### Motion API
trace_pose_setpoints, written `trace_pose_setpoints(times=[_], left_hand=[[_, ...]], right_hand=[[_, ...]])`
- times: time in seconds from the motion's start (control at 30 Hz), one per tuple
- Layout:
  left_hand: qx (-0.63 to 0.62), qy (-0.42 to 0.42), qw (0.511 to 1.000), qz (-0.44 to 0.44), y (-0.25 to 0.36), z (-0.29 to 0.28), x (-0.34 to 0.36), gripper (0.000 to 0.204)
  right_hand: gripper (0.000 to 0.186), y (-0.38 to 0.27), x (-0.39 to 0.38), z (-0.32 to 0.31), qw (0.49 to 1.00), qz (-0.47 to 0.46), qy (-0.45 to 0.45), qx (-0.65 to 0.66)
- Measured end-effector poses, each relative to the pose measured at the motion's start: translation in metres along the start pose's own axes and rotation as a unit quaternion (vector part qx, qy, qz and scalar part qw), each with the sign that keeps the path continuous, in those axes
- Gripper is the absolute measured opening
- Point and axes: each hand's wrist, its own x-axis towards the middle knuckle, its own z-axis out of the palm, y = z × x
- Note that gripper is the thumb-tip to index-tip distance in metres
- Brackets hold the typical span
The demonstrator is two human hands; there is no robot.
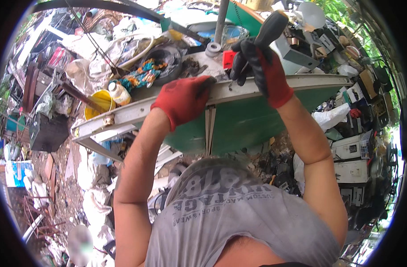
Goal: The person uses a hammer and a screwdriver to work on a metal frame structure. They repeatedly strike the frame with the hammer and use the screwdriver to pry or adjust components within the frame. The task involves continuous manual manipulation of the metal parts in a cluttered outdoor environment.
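Observation:
A long pale metal frame (143, 107) with green panels (248, 118) lies across in front of me. My left hand (183, 100), in a red glove with dark fingertips, is closed over its top rail. Just above the rail, to the right, my right hand (268, 66) wears a similar red and black glove. It is closed round a tool with a thick black handle (273, 29), which points up and away. The tool's working end is hidden by the fingers. A small red block (229, 58) sits beside these fingers.
A yellow bucket (100, 103) and a white bottle (119, 93) stand behind the rail at the left. Patterned cloth (143, 73) lies near a black tyre-like ring (170, 66). An upright metal pole (221, 22) rises behind the frame. Mixed scrap surrounds me, including white casings (350, 171) at the right.

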Motion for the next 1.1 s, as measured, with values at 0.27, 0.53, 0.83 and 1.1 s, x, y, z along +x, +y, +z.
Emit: trace_pose_setpoints(times=[0.27, 0.53, 0.83, 1.1], left_hand=[[0.008, 0.023, 1.0, 0.0, -0.003, 0.009, 0.002, 0.035], [0.004, 0.01, 1.0, 0.021, -0.007, 0.009, 0.006, 0.035], [-0.151, -0.059, 0.981, 0.105, -0.014, -0.005, 0.036, 0.048], [-0.417, -0.093, 0.896, 0.117, -0.014, 0.021, 0.07, 0.042]], right_hand=[[0.036, 0.005, 0.0, -0.013, 0.998, -0.015, -0.04, 0.04], [0.031, 0.014, 0.001, -0.016, 0.997, -0.013, -0.058, 0.047], [0.033, 0.019, 0.027, -0.024, 0.991, -0.032, -0.129, -0.029], [0.045, 0.028, 0.06, -0.063, 0.961, 0.097, -0.255, 0.05]])
